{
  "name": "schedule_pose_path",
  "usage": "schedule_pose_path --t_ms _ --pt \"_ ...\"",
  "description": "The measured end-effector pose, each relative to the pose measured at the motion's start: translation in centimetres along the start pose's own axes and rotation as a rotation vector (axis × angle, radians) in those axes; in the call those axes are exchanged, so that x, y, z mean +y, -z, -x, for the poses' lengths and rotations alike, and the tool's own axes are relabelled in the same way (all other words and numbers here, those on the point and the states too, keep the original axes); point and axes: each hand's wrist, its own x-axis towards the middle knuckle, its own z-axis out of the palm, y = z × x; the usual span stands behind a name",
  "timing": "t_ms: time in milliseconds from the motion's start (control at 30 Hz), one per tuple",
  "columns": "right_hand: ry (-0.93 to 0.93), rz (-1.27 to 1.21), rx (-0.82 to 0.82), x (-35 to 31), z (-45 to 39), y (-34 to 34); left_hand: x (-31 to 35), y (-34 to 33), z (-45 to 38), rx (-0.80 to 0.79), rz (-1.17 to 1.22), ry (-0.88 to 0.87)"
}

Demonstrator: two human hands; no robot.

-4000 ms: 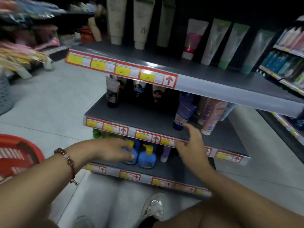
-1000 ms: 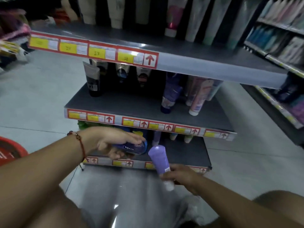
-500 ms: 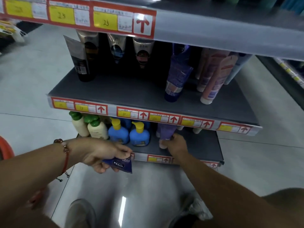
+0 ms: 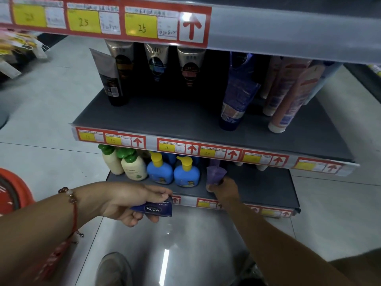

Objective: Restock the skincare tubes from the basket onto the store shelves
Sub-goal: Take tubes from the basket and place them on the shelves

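My right hand (image 4: 224, 189) grips the cap end of a lilac tube (image 4: 215, 174) standing upright on the bottom shelf (image 4: 266, 187), just right of two blue pump bottles (image 4: 186, 174). My left hand (image 4: 132, 200), with a beaded bracelet on the wrist, holds a dark blue Nivea tube (image 4: 153, 209) flat in front of the bottom shelf's price strip. The red basket (image 4: 12, 190) shows only as a rim at the far left edge.
The middle shelf (image 4: 175, 120) carries dark tubes at back left, a navy tube (image 4: 237, 96) and pink tubes (image 4: 288, 96) at right. Cream bottles with green pumps (image 4: 127, 164) stand at the bottom shelf's left. My shoe (image 4: 114, 269) is on the glossy floor below.
Over the last second my right hand carried the lilac tube from in front of the shelves onto the bottom shelf. The view moved closer and lower. My left hand still holds the Nivea tube.
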Motion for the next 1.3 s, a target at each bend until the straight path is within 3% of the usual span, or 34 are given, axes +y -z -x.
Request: schedule_pose_path --t_ms 167,300,467,533,667,767,1133,1300 --pt "-0.016 0.011 -0.043 0.9 0.7 -0.4 1.1 -0.5 0.5 -0.017 0.004 -0.045" --pt "0.000 0.036 -0.050 5.2 -1.0 -1.2 2.5 -1.5 1.2 -0.028 0.026 -0.098" --pt "0.280 0.275 -0.264 -1.8 10.9 2.0 4.1 -2.9 2.2 -0.102 0.114 -0.129" --pt "0.431 0.245 -0.320 -3.7 13.3 3.1 4.5 -3.2 2.9 -0.197 0.163 -0.144" --pt "0.552 0.086 -0.236 -6.0 17.3 5.9 5.3 -3.9 4.6 -0.323 0.267 -0.183" --pt "0.606 0.086 -0.153 -6.7 18.9 7.1 5.9 -4.7 5.5 -0.301 0.269 -0.222" --pt "0.583 -0.100 -0.122 -7.2 19.5 7.3 6.5 -5.6 6.3 -0.227 0.303 -0.327" --pt "0.592 -0.018 -0.034 -8.6 17.3 8.7 6.9 -5.3 5.6 0.036 0.164 -0.440"
